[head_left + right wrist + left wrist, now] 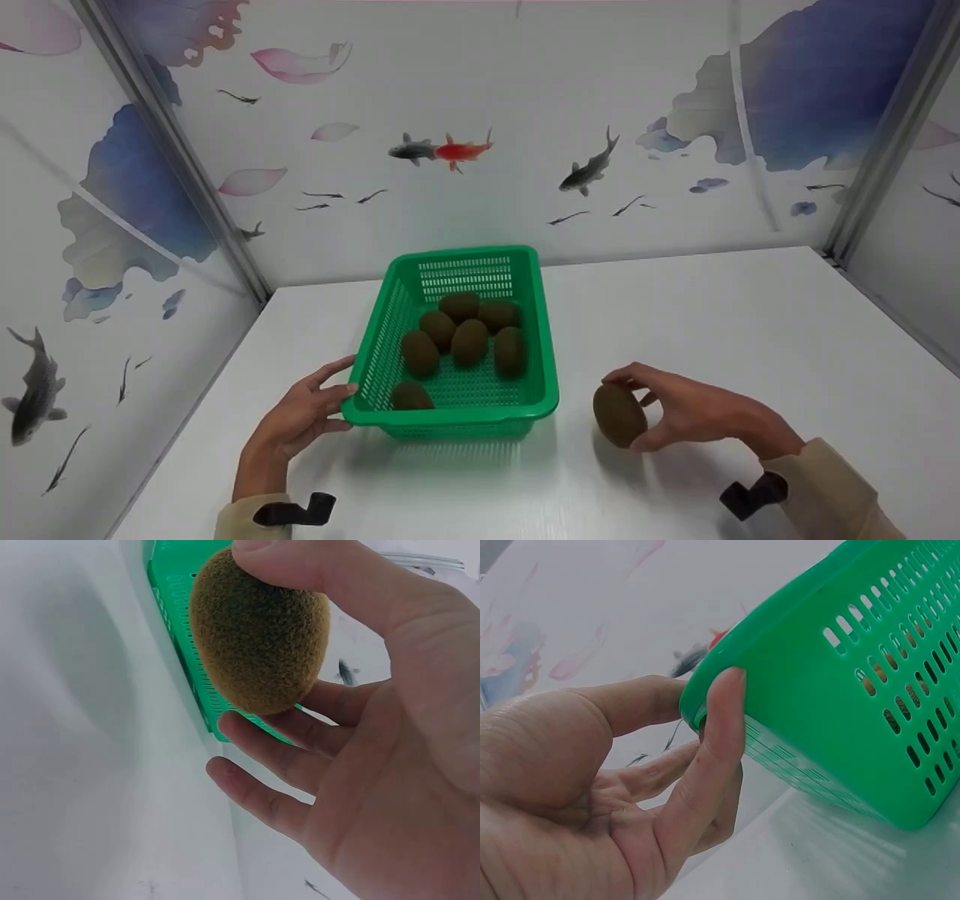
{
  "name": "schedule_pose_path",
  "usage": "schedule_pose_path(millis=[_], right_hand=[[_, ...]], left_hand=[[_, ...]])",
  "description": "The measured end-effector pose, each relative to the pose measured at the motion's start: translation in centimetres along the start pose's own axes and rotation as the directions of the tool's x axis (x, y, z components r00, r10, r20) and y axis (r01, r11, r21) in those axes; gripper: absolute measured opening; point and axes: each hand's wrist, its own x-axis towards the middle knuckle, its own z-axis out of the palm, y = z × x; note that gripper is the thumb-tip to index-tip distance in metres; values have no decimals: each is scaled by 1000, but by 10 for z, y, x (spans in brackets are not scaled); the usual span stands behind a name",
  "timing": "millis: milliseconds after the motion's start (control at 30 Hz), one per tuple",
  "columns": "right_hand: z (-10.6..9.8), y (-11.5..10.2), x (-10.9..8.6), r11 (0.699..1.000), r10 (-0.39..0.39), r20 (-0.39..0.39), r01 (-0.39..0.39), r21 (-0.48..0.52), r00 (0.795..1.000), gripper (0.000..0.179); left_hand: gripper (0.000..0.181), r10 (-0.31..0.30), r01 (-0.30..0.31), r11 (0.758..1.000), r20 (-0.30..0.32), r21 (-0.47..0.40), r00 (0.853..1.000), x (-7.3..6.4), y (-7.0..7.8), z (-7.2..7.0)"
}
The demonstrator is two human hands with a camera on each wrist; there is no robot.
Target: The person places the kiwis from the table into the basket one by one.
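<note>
A green plastic basket (450, 417) with slotted sides stands on the white table, with several brown kiwis (469, 343) lying inside. My left hand (306, 412) is at the basket's near left corner, holding its rim between thumb and fingers; in the left wrist view one fingertip (726, 690) lies against the outer wall just under the rim. To the right of the basket, my right hand (694, 409) grips a fuzzy kiwi (619, 415) between thumb and fingers. Two fingers of that hand extend below the kiwi (259, 637) in the right wrist view.
The white table (705, 315) reaches back to a wall panel (480, 202) painted with fish and petals. Side panels meet it at metal corner posts (187, 165). Each wrist carries a black strap mount (296, 511).
</note>
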Motion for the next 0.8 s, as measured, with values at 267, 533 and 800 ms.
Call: schedule_pose_path(millis=[267,533,800], right_hand=[[-13,-12,-1,1000,-2,-14,2,-1,1000,78],[-25,-24,2,999,-28,-58,27,-23,998,76],[-31,-37,12,999,-36,-87,33,-35,996,77]], left_hand=[[76,2,-2,1000,5,5,1000,1,0,-1],[77,-12,12,1000,-9,9,1000,1,0,0],[77,-28,28,1000,-21,1,999,0,0,1]])
